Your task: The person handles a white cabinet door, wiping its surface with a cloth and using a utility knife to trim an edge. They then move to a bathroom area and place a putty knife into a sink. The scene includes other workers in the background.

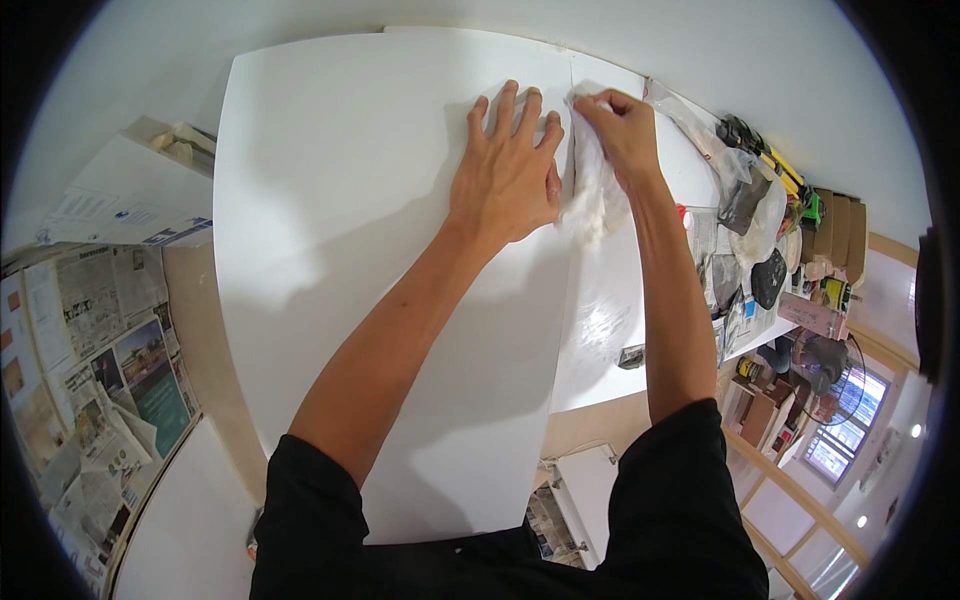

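A large white panel (400, 370) lies in front of me, its right edge running from the far side toward my body. My left hand (508, 175) rests on the panel near that edge, fingers spread and pressing on nothing else. Along the same edge lies a crumpled strip of clear plastic film (597, 200), partly over a second white surface on the right. At the far end of the film, my right hand (620, 130) is closed in a pinch on it, thumb and forefinger together. The fingertips hide exactly how much film they hold.
On the right are a dark tool with yellow parts (780, 170), a cardboard box (845, 235), a black pouch-like thing (768, 278) and plastic bags. A fan (835, 380) stands farther off. At left are a white carton (130, 195) and newspapers (110, 400).
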A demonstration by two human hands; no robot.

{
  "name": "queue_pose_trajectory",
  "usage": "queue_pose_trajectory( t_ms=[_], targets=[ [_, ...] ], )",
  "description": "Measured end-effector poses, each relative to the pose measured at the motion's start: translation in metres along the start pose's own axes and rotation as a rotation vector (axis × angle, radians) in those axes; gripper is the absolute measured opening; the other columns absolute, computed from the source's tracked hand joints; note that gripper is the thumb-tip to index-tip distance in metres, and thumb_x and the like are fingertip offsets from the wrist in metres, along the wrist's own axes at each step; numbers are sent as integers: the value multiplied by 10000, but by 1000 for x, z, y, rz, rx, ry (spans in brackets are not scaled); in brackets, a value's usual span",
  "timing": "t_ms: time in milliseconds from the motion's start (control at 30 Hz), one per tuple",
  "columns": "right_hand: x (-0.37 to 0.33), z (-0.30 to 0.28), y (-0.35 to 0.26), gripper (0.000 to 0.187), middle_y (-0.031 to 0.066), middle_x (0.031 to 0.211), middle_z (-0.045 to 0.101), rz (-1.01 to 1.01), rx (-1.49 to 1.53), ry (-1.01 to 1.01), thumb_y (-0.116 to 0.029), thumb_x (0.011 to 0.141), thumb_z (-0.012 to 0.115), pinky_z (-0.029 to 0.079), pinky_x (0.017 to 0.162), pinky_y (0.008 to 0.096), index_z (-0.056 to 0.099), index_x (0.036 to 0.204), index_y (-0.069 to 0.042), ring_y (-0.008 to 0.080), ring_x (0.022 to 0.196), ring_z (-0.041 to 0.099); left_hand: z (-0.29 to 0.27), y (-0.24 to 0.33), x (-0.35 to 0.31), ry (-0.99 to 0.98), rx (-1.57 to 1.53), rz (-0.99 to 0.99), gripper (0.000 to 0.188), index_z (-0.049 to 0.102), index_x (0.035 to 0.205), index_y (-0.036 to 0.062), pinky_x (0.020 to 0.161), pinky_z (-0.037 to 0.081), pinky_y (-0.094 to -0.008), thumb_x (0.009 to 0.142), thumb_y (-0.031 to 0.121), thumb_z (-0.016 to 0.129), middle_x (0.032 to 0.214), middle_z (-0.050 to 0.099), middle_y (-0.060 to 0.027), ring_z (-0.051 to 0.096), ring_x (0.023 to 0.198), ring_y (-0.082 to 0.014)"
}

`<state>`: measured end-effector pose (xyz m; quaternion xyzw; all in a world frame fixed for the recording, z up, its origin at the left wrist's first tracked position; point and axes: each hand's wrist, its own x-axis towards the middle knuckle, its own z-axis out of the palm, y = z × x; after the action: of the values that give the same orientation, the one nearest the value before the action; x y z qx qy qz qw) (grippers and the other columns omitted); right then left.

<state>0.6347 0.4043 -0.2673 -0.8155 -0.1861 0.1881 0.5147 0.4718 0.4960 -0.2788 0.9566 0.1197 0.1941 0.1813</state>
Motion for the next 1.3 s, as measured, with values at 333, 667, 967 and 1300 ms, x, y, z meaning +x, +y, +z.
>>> queue_pose_trajectory(
  t_ms=[333,667,967,1300],
  targets=[
    [-39,0,9,218,-9,653,592,-13,-108,8,-210,782,769,400,550,258,706,801,-2,63,596,460,-2,-4,-2,-11,36,-12,485,557,1320,62,1114,260,-564,858,208,566,1422,443,-175,336,1396,-347],
    [-1,-3,-7,241,16,653,598,-41,-281,52,-215,776,754,428,578,282,716,822,18,87,616,482,0,3,0,-13,12,8,492,553,1324,62,1113,261,-568,852,198,575,1423,441,-171,337,1398,-344],
    [23,-8,0,249,56,715,682,-107,-178,79,-217,762,754,488,611,287,737,849,16,106,636,581,1,8,3,1,16,28,493,560,1321,62,1108,269,-567,846,189,577,1421,440,-172,336,1398,-347],
    [-144,-3,15,172,25,651,606,20,-134,95,-158,787,748,438,615,251,725,819,10,60,648,500,1,-4,-4,32,60,3,459,583,1301,75,1098,278,-569,858,194,571,1414,464,-152,371,1379,-335]
  ],
)
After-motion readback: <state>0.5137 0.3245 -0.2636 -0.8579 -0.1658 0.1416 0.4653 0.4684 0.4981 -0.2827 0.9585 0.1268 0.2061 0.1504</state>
